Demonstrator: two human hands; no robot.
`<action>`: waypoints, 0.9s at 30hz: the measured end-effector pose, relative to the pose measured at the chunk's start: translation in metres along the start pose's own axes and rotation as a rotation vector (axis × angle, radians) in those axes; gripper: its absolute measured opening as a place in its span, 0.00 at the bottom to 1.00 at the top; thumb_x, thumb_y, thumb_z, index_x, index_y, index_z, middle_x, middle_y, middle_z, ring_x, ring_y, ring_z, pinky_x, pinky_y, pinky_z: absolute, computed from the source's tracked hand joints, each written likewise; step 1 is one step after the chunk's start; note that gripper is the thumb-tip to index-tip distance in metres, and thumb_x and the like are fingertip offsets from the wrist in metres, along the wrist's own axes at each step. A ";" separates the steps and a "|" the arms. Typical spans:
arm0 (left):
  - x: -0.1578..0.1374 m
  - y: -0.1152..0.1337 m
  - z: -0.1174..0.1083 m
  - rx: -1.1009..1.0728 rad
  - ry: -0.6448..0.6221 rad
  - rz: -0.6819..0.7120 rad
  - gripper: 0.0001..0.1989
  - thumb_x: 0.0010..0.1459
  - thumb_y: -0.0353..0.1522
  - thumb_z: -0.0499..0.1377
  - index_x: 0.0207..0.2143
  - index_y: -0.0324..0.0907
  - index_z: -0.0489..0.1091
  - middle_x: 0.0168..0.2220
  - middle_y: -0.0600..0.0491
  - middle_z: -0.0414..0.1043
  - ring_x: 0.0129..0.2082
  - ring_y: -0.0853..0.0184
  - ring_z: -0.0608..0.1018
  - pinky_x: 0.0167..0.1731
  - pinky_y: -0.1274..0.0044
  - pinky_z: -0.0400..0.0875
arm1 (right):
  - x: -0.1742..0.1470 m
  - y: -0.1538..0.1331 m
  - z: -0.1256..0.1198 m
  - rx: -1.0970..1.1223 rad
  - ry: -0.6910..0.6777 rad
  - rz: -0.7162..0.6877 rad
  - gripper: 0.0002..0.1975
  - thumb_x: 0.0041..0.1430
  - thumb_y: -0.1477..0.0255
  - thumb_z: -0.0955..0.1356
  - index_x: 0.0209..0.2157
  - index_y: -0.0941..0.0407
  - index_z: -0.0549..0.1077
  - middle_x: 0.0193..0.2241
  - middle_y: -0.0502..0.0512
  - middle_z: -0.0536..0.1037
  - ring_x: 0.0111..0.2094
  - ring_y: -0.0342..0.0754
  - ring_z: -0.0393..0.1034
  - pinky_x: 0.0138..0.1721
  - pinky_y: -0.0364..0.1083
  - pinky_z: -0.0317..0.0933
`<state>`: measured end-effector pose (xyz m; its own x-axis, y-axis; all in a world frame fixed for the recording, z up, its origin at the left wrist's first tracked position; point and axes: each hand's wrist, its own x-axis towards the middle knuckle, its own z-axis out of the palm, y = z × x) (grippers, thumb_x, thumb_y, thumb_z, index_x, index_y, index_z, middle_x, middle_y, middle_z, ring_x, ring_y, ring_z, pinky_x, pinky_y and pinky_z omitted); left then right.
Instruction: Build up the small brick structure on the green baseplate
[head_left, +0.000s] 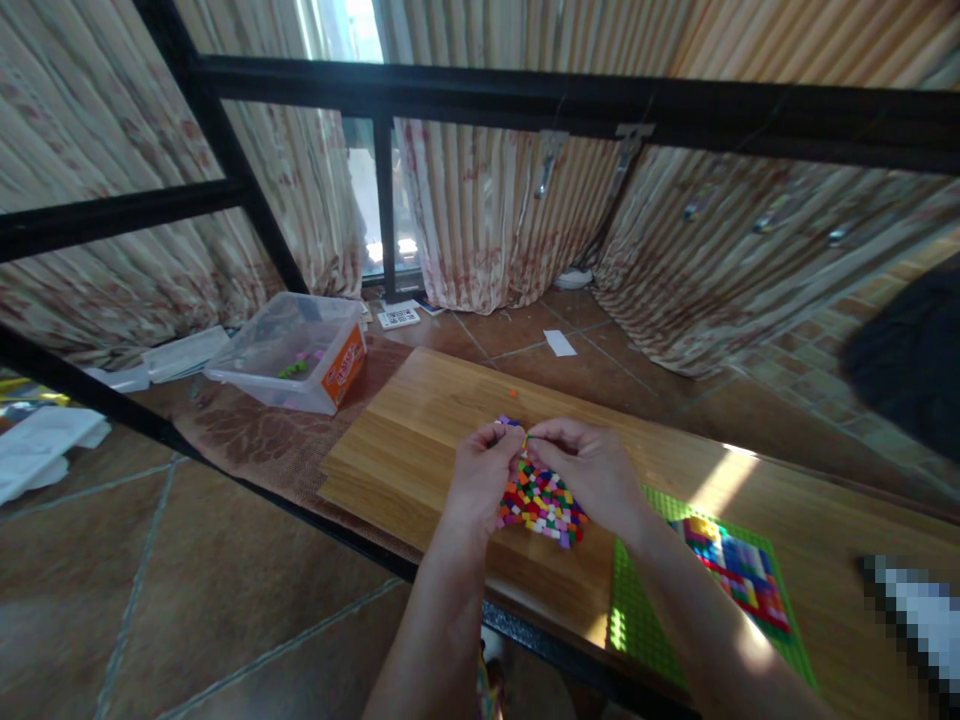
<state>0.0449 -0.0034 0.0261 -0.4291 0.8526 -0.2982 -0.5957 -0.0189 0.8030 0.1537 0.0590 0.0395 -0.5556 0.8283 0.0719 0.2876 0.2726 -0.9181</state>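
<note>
My left hand (486,468) and my right hand (589,465) meet fingertip to fingertip over a pile of small coloured toy bricks (541,500). Between the pinched fingers of both hands sits a tiny toy brick piece (526,441), with yellow and green showing. The fingers cover most of it, so whether it is one brick or more I cannot tell. Under my right forearm lies a green baseplate (626,585). Rows of blue, red, yellow and white bricks (739,570) are set on its right part, and my forearm partly hides the plate.
A clear plastic bin (289,350) with an orange label stands left of the wooden board (405,430), some green and pink pieces inside. One orange brick (513,393) lies apart near the far edge. Black metal bars (480,90) cross ahead. A blurred dark-edged object (919,610) is at right.
</note>
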 end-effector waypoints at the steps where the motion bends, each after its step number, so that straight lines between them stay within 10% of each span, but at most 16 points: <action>1: 0.000 0.000 -0.001 -0.033 -0.016 -0.017 0.11 0.43 0.33 0.65 0.19 0.37 0.66 0.16 0.59 0.60 0.16 0.79 0.60 0.17 0.83 0.52 | 0.000 0.002 0.000 0.123 0.002 0.048 0.06 0.50 0.68 0.70 0.30 0.55 0.77 0.25 0.49 0.78 0.27 0.44 0.71 0.32 0.44 0.63; 11: -0.001 0.001 0.004 -0.200 0.022 -0.086 0.11 0.37 0.32 0.69 0.22 0.36 0.71 0.19 0.58 0.64 0.20 0.78 0.64 0.22 0.84 0.57 | -0.009 0.019 0.003 1.001 -0.041 0.424 0.09 0.44 0.71 0.73 0.31 0.56 0.77 0.26 0.48 0.75 0.27 0.39 0.67 0.29 0.38 0.64; 22: -0.002 -0.009 0.011 -0.085 0.035 -0.028 0.07 0.39 0.31 0.67 0.21 0.36 0.73 0.18 0.57 0.68 0.19 0.78 0.66 0.22 0.83 0.58 | -0.013 0.006 0.006 0.753 -0.029 0.342 0.16 0.42 0.62 0.75 0.24 0.59 0.71 0.18 0.43 0.60 0.18 0.34 0.46 0.15 0.37 0.38; 27: -0.002 -0.006 0.015 -0.234 0.033 -0.079 0.06 0.41 0.27 0.66 0.21 0.35 0.71 0.17 0.58 0.65 0.17 0.79 0.64 0.19 0.85 0.57 | -0.012 0.018 -0.004 0.571 0.013 0.360 0.17 0.44 0.58 0.73 0.25 0.58 0.72 0.18 0.45 0.64 0.18 0.36 0.51 0.17 0.38 0.42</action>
<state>0.0595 0.0025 0.0291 -0.3949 0.8388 -0.3749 -0.7673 -0.0767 0.6367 0.1685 0.0556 0.0235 -0.4918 0.8260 -0.2753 -0.0063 -0.3195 -0.9476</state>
